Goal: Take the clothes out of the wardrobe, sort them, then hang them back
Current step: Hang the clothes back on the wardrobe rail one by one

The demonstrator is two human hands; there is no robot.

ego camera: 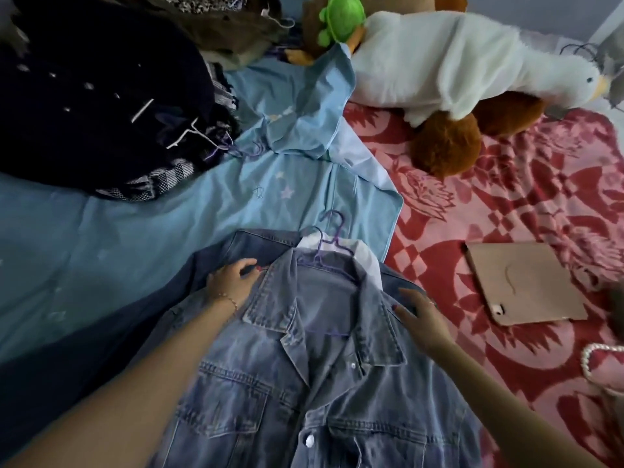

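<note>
Sorting stage, by the look of it: faded blue denim jacket [320, 383] spread flat on the bed's light blue sheet [118, 238], near centre, purple wire hangers [329, 244] at its collar atop a white garment. Left hand [233, 276] resting on the left shoulder, grip loosely curled, pinching nothing clearly; right hand [422, 315] flat on the right shoulder, grip open. Next, probably: smoothing, then lifting by the hanger. No legible writing or labels.

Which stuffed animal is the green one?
The small green turtle toy at the top of the bed. It sits beside the big white goose plush, which lies across a brown plush.
</note>
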